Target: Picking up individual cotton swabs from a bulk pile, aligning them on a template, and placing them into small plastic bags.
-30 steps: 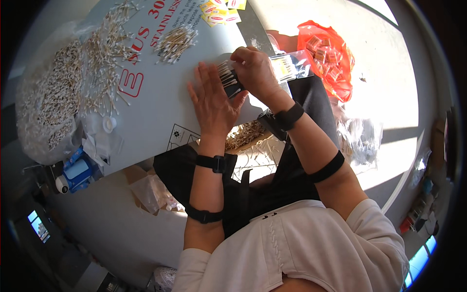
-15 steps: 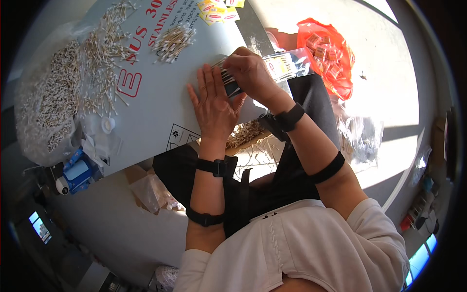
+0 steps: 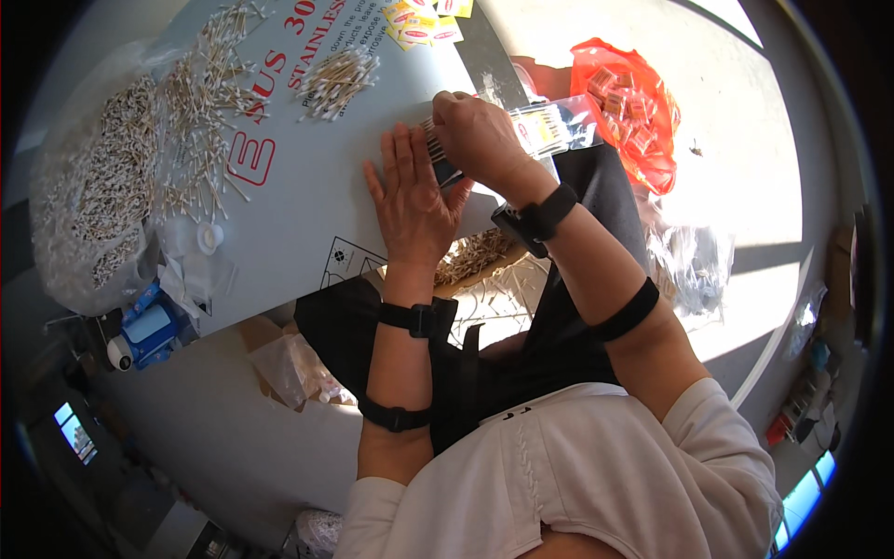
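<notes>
My left hand [image 3: 413, 200] lies flat on the table sheet, fingers stretched out, its fingertips and thumb along a row of cotton swabs [image 3: 432, 142]. Over the same row is my right hand [image 3: 480, 140], its fingers curled into a pinch; what they hold, if anything, is hidden. Part of the row lies beneath it, on something dark. To the right of this hand, a clear plastic pack [image 3: 540, 128] with cotton swabs and a yellow-and-white card reaches past the table edge.
A loose pile of swabs [image 3: 337, 82] lies beyond my left hand. At left are scattered swabs [image 3: 200, 102] and a big clear bag of swabs [image 3: 112, 177]. Yellow cards [image 3: 424, 23] lie at the far edge. A red bag [image 3: 619, 70] with small packs stands at right.
My right hand has shifted slightly and its wrist has turned, showing more of the black box on its strap. The left hand stays pressed beside the row.
</notes>
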Motion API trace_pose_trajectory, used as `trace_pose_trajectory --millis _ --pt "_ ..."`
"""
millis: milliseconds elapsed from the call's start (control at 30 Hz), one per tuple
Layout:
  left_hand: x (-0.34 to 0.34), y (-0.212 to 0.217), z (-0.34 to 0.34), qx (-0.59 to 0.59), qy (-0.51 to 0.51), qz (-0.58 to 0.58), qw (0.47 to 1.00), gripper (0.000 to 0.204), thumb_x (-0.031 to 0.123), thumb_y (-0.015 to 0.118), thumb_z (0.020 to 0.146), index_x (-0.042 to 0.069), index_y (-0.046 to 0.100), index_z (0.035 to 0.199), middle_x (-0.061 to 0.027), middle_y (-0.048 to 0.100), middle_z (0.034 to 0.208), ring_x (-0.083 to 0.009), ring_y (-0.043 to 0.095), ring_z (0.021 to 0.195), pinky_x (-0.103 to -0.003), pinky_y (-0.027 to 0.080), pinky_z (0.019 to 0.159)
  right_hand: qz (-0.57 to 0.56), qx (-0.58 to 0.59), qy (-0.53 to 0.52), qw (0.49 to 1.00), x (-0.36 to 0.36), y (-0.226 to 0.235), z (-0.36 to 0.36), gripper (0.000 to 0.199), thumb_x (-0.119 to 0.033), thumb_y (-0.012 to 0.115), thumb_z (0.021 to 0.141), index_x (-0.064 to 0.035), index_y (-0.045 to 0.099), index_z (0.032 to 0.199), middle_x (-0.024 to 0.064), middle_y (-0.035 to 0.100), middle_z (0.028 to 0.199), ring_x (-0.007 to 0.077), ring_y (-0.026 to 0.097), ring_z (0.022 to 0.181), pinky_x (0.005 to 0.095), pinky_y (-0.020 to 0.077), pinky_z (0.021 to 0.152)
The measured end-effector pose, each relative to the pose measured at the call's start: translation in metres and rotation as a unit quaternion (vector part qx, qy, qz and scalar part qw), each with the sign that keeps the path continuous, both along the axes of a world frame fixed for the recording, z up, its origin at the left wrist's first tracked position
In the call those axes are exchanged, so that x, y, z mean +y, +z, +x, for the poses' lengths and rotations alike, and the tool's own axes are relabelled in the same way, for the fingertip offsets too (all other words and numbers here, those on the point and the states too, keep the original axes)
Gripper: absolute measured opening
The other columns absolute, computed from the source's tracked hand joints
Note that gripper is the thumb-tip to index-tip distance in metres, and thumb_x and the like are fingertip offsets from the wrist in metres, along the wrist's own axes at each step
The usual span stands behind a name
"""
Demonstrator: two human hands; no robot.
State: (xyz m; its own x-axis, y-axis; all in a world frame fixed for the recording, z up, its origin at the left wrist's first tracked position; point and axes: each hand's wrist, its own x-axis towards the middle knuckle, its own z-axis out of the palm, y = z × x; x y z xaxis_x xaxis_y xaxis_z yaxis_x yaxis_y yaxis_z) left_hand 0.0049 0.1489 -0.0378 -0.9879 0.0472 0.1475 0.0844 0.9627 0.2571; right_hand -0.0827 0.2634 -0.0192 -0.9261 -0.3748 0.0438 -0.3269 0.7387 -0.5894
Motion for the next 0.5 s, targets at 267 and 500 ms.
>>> trace_pose_trajectory --millis 267,500 --pt "-0.012 -0.004 -0.005 0.092 0.036 0.267 0.959 0.065 0.034 0.051 0.098 -0.002 0.027 0.148 -0.0228 0.036 0.147 -0.0379 0.027 0.142 -0.049 0.021 0.115 -0.366 -0.028 -0.148 0.918 0.005 -0.026 0.006 0.021 -0.007 0.053 0.095 -0.0001 0.063 0.112 0.0138 0.066 0.105 0.0218 0.066 0.094 0.0310 0.0525 0.083" --pt "-0.001 -0.007 -0.027 0.131 0.106 0.611 0.773 0.057 0.032 0.042 0.104 0.000 0.027 0.149 -0.0216 0.032 0.150 -0.0287 0.030 0.141 -0.041 0.023 0.116 -0.493 -0.067 -0.119 0.859 -0.017 -0.032 0.026 0.033 -0.014 0.047 0.102 0.0027 0.054 0.130 0.0130 0.061 0.124 0.0186 0.055 0.120 0.0298 0.0416 0.104"
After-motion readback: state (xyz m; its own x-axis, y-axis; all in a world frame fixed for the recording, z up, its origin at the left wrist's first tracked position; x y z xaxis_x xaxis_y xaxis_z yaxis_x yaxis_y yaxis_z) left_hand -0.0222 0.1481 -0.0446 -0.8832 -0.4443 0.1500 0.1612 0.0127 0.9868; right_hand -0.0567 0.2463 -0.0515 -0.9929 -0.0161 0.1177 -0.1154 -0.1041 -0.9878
